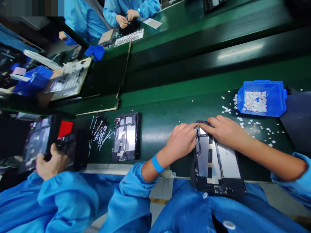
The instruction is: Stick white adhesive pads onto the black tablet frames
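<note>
An opened tablet (203,155), its inner parts and pale battery panels bare, lies before me with its near end over the bench edge. My left hand (182,140) grips the far left corner, its fingers curled and the index fingertip on the top edge. From the other side, my right hand (223,130) is closed on the far right corner, fingertips pressing near a small silvery part. The two hands' fingertips almost meet there. Whatever small piece may lie under the fingertips is hidden.
Right of me stands a blue bin (274,100) of small white pieces, with more scattered around it. A second opened tablet (125,137) lies left, beside a pile of thin strips (100,131). A co-worker's hand (53,161) is at far left; another person's hands (127,19) work across the bench.
</note>
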Demonstrator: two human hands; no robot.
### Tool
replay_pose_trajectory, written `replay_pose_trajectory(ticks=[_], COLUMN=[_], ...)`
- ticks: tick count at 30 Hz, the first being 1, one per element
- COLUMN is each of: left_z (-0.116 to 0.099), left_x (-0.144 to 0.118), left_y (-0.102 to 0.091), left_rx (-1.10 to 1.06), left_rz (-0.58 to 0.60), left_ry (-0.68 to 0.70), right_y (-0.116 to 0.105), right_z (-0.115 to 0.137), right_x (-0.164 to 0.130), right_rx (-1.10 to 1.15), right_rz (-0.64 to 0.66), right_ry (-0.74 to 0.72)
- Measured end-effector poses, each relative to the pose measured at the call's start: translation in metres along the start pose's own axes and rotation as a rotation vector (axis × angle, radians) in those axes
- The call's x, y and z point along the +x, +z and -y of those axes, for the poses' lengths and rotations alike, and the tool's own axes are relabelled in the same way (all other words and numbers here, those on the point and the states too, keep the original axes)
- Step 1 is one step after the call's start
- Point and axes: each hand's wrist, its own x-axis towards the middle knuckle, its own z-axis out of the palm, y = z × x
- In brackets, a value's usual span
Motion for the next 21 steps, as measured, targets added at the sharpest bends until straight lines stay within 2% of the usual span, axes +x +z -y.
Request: replay_pose_trajectory(ticks=[4, 9, 12, 15, 18, 21], left_z=[-0.006, -0.006, -0.002, 0.007, 0.017, 0.023], left_x=[0.001, 0.004, 0.006, 0.012, 0.022, 0.033], left_y=[-0.002, -0.010, -0.016, -0.018, -0.013, -0.003], left_rx=[0.137, 0.112, -0.038, -0.349, -0.616, -0.668], left_rz=[0.072, 0.107, 0.100, 0.030, -0.003, 0.056], left_ry=[0.015, 0.032, 0.005, -0.041, -0.177, -0.320], right_y=[0.003, 0.001, -0.003, -0.003, -0.001, 0.001], right_z=[-0.002, -0.002, -0.006, -0.014, -0.020, -0.021], right_x=[0.001, 0.004, 0.006, 0.006, 0.005, 0.004], right_rx=[0.032, 0.016, -0.001, -0.005, -0.001, 0.009], right_rz=[-0.022, -0.001, 0.015, 0.020, 0.010, -0.006], right_ry=[-0.016, -0.013, -0.031, -0.073, -0.104, -0.113])
